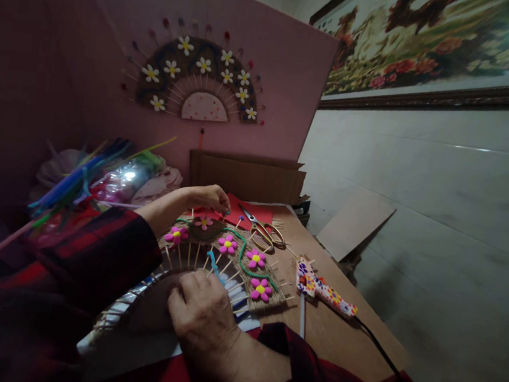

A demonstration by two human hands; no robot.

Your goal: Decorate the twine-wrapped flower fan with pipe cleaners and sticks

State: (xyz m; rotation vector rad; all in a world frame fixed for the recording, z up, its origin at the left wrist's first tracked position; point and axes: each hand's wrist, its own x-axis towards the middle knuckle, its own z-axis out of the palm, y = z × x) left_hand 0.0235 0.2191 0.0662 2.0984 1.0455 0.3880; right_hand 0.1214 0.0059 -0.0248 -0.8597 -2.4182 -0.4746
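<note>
A fan-shaped craft [213, 259] of wooden sticks and woven jute lies on the table, dotted with pink flowers [256, 258] and a green pipe cleaner. My right hand [201, 317] rests closed on its brown centre, pinching a blue pipe cleaner [214, 266]. My left hand [207, 199] reaches over the fan's far edge, fingers pinched on something small I cannot make out, close to a pin head.
Scissors [263, 230] lie on red paper behind the fan. A patterned glue gun [323, 290] with a black cord sits to the right. A bundle of pipe cleaners [90, 179] is on the left. Cardboard [247, 175] and a finished fan [199, 82] stand at the pink back wall.
</note>
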